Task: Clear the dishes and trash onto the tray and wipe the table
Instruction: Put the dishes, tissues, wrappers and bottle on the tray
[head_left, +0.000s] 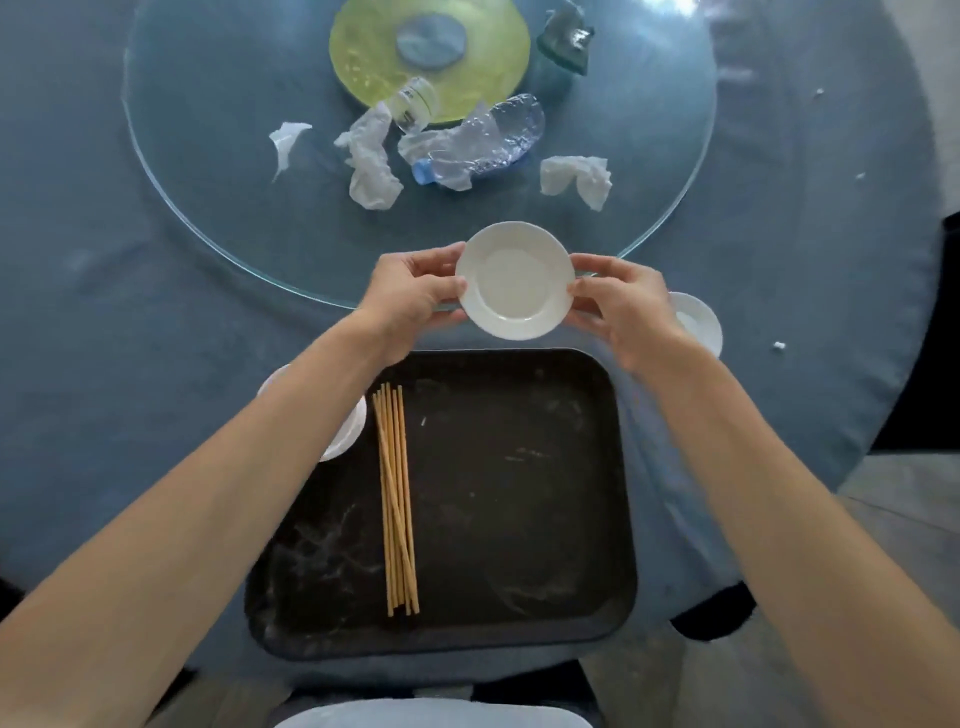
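A small white plate (515, 280) is held between both hands just beyond the far edge of the black tray (519, 467). My left hand (413, 299) grips its left rim and my right hand (621, 306) grips its right rim. Several wooden chopsticks (397, 499) lie on the tray's left side. Another white dish (698, 322) sits on the blue cloth behind my right wrist. A white bowl (345, 431) shows partly under my left forearm, at the tray's left edge.
On the glass turntable (208, 156) lie crumpled tissues (574, 179), a plastic wrapper (371, 156), a crushed water bottle (478, 143), a small jar (413, 106) and a dark green object (566, 44). Small white crumbs (777, 345) dot the blue tablecloth at right.
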